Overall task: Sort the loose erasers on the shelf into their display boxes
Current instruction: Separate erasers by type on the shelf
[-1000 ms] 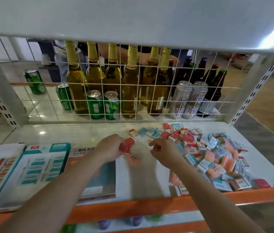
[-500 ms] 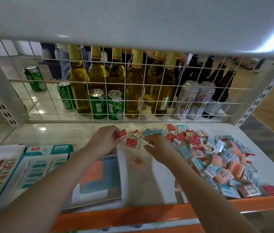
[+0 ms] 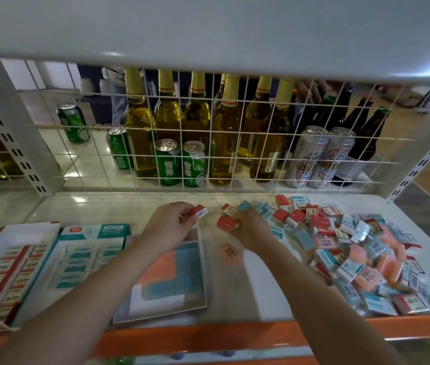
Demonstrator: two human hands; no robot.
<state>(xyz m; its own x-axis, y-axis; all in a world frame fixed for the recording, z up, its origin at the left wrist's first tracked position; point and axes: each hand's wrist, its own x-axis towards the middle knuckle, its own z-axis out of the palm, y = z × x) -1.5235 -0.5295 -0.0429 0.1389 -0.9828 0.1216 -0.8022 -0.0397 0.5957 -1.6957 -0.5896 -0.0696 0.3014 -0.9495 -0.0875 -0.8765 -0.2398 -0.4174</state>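
The left hand (image 3: 171, 222) pinched a small red-and-white rectangular eraser (image 3: 197, 210) between thumb and fingertips, lifted just above the glossy white shelf (image 3: 119, 206); its long axis ran left to right, tipped slightly upward at the right, with the barcoded white end facing right. The right hand (image 3: 250, 230), fingers curled downward, gripped a second red paper-sleeved eraser (image 3: 226, 223) at the left fringe of the heap, its long axis lying roughly left to right. Just behind it another red-and-white eraser (image 3: 229, 208) rested flat on the shelf.

The loose pile of boxy erasers (image 3: 353, 246) (red, teal and peach, many in shiny wrap with barcodes showing) spread over the right half of the shelf. A single peach, rounded eraser (image 3: 231, 252) lay apart, near the right wrist.

At far left sat a red-trimmed cardboard display box (image 3: 0, 275) with rows of erasers, beside it a teal-trimmed cardboard display box (image 3: 87, 256) likewise filled, and then a flat clear-lidded box with orange and teal inside (image 3: 166, 275), under the left forearm.

Behind a white wire grid (image 3: 235, 133) stood amber glass bottles (image 3: 224, 135) and green metal cans (image 3: 179, 164).
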